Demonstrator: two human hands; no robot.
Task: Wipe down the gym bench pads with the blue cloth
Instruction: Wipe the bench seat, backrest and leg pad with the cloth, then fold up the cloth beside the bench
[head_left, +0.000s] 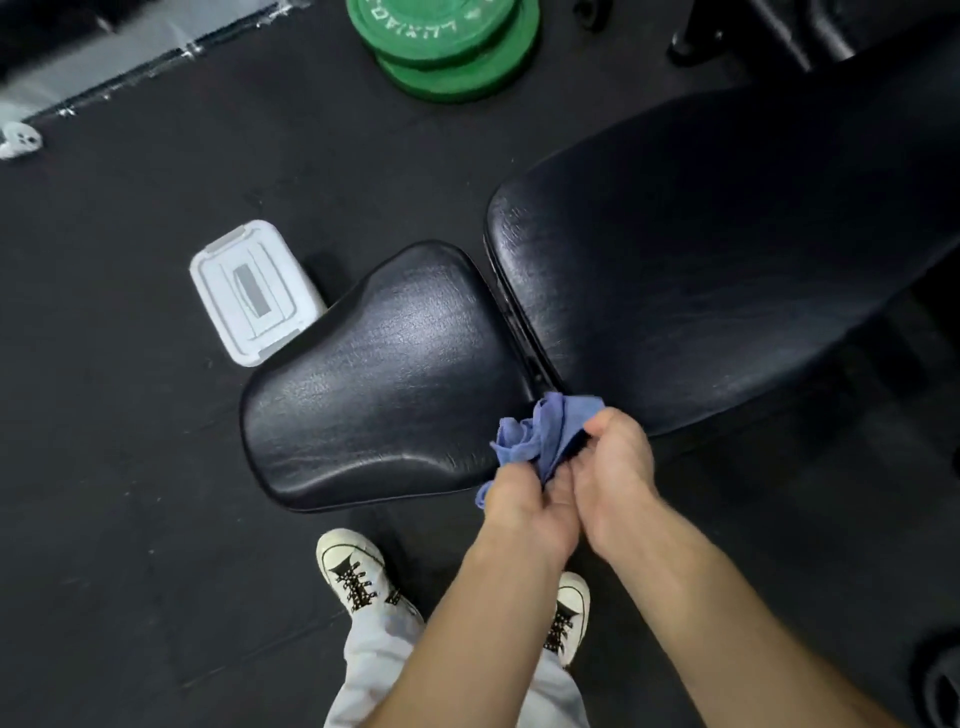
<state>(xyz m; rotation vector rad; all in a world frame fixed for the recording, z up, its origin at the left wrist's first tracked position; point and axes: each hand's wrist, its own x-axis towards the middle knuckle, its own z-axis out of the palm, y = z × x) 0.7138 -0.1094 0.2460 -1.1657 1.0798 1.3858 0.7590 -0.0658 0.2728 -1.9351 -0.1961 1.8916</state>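
Note:
The black gym bench has a small seat pad (384, 374) on the left and a long back pad (701, 260) on the right, with a narrow gap between them. The blue cloth (540, 436) is bunched up just above the near edge of the bench, at the gap. My left hand (524, 504) and my right hand (618, 467) are pressed close together, and both grip the cloth from below. Part of the cloth hangs down to the left of my left hand.
A white plastic box with a lid (254, 291) sits on the black rubber floor beside the seat pad. Green weight plates (447, 41) lie stacked at the top. My white sneakers (353, 571) stand just in front of the bench.

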